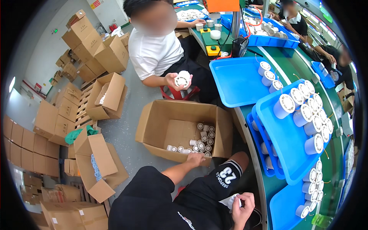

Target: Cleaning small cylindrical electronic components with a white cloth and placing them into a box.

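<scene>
My right hand (244, 207) is closed around a white plastic cylindrical part (232, 201) above my lap, its fingers covering much of it. My left hand (196, 159) reaches over the near wall of a large open cardboard box (153, 130), close to white cylindrical parts (201, 145) heaped in its near right corner. The fingers of that hand are small and partly hidden, so whether they grip a part cannot be told. Across the box, a seated person in a white shirt holds up a similar white part (183, 79) with slotted openings on its round face.
On the green workbench to my right, a stack of blue trays (268, 126) bears rows of white cylinders with thin wires. Another blue tray (287, 203) lies nearer. A machine with yellow button boxes (213, 50) stands beyond. Open cartons (100, 168) line the floor at left.
</scene>
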`<state>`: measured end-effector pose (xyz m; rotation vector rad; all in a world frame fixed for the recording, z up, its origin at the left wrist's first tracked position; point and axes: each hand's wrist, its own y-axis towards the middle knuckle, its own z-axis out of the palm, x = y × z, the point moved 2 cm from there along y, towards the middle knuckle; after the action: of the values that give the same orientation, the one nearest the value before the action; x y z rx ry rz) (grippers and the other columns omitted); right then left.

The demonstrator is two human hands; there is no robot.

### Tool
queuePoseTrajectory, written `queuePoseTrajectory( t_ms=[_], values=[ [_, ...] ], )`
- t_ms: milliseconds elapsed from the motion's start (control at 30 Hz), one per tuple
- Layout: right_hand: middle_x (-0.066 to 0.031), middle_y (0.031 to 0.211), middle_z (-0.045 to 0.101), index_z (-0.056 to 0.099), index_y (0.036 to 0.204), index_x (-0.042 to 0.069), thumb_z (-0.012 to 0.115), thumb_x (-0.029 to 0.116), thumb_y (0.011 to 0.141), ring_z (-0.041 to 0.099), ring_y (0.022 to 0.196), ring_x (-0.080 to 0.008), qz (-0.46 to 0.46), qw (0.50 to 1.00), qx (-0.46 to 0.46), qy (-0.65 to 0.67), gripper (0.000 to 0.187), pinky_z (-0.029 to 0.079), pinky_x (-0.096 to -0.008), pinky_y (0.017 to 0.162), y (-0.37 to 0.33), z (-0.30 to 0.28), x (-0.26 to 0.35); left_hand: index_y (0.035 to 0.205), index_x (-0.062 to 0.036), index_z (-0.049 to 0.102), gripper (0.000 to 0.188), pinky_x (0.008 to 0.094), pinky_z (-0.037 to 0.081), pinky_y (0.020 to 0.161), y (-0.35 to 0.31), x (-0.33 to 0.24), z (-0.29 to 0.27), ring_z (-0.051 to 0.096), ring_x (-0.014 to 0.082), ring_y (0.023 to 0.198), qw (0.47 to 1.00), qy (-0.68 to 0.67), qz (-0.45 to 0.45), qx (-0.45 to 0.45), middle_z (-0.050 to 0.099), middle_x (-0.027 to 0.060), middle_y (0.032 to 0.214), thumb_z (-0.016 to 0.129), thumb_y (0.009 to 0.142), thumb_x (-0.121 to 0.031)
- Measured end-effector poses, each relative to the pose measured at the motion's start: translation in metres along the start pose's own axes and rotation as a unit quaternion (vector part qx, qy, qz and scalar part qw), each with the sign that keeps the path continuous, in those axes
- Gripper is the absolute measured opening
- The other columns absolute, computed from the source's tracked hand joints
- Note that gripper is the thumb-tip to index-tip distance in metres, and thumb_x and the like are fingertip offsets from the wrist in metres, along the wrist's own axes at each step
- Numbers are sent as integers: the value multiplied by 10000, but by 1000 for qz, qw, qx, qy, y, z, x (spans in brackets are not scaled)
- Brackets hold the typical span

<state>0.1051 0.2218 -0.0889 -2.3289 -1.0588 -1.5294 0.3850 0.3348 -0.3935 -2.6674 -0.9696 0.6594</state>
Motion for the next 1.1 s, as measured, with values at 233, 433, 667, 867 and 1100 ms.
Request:
queuePoseTrajectory(
  t_ms=[233, 433, 667, 867, 1100],
  values=[
    [-112, 798, 555, 617, 813, -1, 677, -22, 734, 555, 714, -221, 20, 1000, 20, -1, 101, 431, -303, 628, 2, 0, -6, 1013, -138, 627, 331, 485, 508, 797, 8, 0, -3, 667, 333, 952, 998, 11, -20, 53, 705, 133, 965, 563, 917, -448],
    [-114, 797, 554, 618, 813, 1, 675, -30, 737, 560, 721, -226, 12, 1000, 11, 6, 100, 436, -304, 636, 3, 1, -7, 1082, -144, 623, 360, 478, 510, 842, 13, 3, -10, 656, 339, 998, 996, -2, -26, 82, 696, 152, 1002, 548, 929, -461],
    [-112, 792, 552, 612, 808, 5, 682, -31, 735, 559, 720, -229, 29, 999, 13, -4, 107, 434, -309, 634, 2, 1, 1, 1070, -139, 644, 366, 457, 517, 862, 13, 1, -15, 651, 325, 1032, 994, -9, -32, 104, 698, 140, 1032, 568, 923, -465],
    [-110, 787, 548, 609, 815, 6, 682, -30, 737, 549, 709, -228, -3, 1000, 6, -11, 112, 426, -314, 627, 4, 1, 0, 1122, -141, 647, 395, 456, 519, 867, 16, 1, -14, 639, 331, 1064, 990, 3, -31, 134, 682, 156, 1089, 579, 917, -472],
    [-109, 787, 548, 617, 817, 8, 687, -20, 743, 549, 713, -229, 8, 1000, 11, -1, 105, 426, -315, 629, 4, 2, -2, 1167, -137, 657, 410, 439, 512, 905, 22, -1, -20, 629, 316, 1101, 986, 5, -29, 166, 676, 143, 1147, 600, 909, -450]
  ],
)
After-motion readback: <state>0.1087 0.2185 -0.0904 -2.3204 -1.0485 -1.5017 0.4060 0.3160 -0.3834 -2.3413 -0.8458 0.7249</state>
